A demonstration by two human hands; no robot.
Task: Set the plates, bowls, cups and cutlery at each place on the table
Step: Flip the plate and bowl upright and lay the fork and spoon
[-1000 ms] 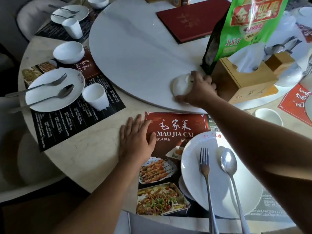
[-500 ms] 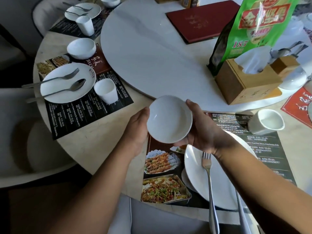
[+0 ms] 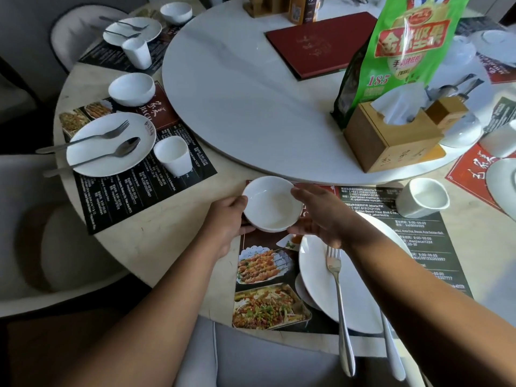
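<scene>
Two-sided grip on the bowl, low over the placemat.
My left hand and right hand each clamp a side; the plate lies just nearer-right of the grip (cup well right), so I'd lower straight down.

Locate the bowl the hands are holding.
Head view, centre: the bowl is held between the left hand and right hand, over the far-left corner of the near placemat.
</scene>
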